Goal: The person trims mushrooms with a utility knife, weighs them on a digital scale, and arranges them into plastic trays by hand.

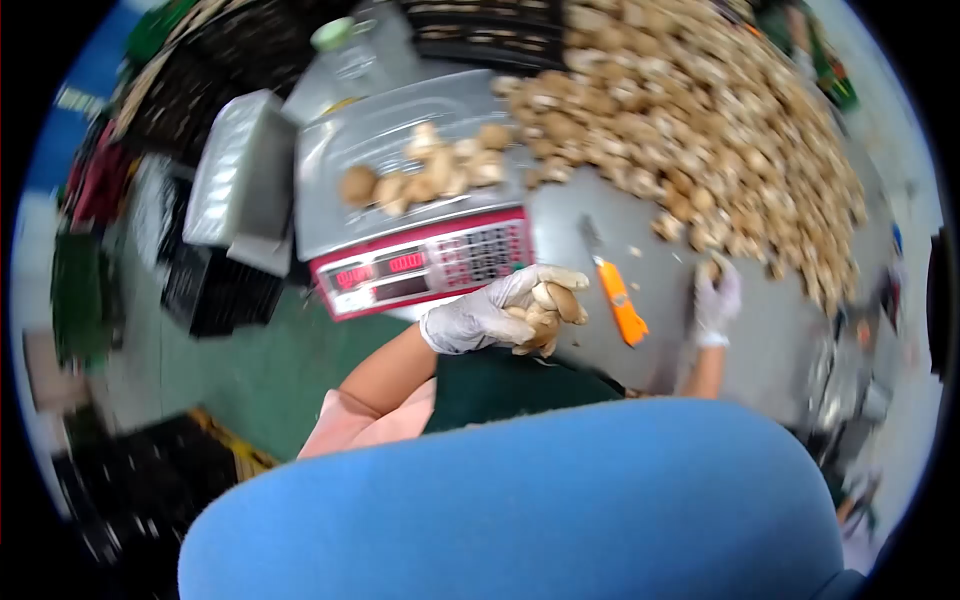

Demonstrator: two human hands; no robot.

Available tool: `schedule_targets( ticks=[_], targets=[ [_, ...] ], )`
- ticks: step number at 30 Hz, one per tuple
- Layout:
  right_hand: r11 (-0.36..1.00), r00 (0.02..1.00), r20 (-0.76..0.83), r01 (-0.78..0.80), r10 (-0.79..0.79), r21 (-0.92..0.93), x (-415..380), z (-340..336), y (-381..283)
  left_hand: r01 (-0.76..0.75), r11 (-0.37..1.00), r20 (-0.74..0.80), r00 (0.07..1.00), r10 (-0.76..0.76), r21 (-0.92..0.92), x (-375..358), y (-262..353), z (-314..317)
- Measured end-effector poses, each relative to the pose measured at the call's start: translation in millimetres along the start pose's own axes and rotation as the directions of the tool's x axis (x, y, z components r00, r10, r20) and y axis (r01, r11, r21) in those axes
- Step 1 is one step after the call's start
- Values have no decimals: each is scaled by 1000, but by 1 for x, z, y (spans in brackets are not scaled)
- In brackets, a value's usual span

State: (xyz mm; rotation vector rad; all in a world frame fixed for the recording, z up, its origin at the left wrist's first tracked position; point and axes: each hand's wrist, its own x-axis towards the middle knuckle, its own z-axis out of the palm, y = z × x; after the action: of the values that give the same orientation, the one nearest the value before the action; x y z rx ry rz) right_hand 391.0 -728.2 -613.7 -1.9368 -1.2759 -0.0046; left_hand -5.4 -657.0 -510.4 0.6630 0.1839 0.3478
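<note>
My left hand [490,312], in a white glove, is closed around several mushrooms [545,318] in front of the red-trimmed digital scale [420,262]. More mushrooms [432,176] lie in a loose group on the scale's metal pan [335,222]. Out to the right, my gloved right hand [717,305] rests low over the table at the near edge of a big mushroom heap [690,120]. Its fingers look closed on a brownish mushroom, though they are slightly blurred. Between the hands lies an orange-handled knife [622,303], its blade pointing away from me.
Left of the scale stands a stack of clear plastic trays [235,170]. Behind it are a bottle with a green cap [335,38] and a black crate [487,32]. Small scraps dot the metal table [560,215]. A large blue padded surface [520,500] fills the lower foreground.
</note>
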Motion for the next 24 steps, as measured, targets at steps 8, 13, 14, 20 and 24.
schedule_targets(
  ticks=[8,13,14,20,24],
  targets=[
    [973,998,57,-34,21,228,-5,21,-25,173,209,-269,529,805,963,-81,119,-2],
    [970,997,41,57,-68,235,-13,22,-26,511,-518,-88,765,638,686,-65,151,-29],
    [939,999,38,-3,-11,344,-15,21,-21,567,-546,-171,773,611,616,-61,152,-34],
    [960,994,20,-106,104,259,-29,0,-3,157,180,-237,711,662,971,-85,164,-75],
    [966,987,2,-158,161,203,-31,-2,15,46,350,-315,557,769,936,-88,151,-77]
  ],
)
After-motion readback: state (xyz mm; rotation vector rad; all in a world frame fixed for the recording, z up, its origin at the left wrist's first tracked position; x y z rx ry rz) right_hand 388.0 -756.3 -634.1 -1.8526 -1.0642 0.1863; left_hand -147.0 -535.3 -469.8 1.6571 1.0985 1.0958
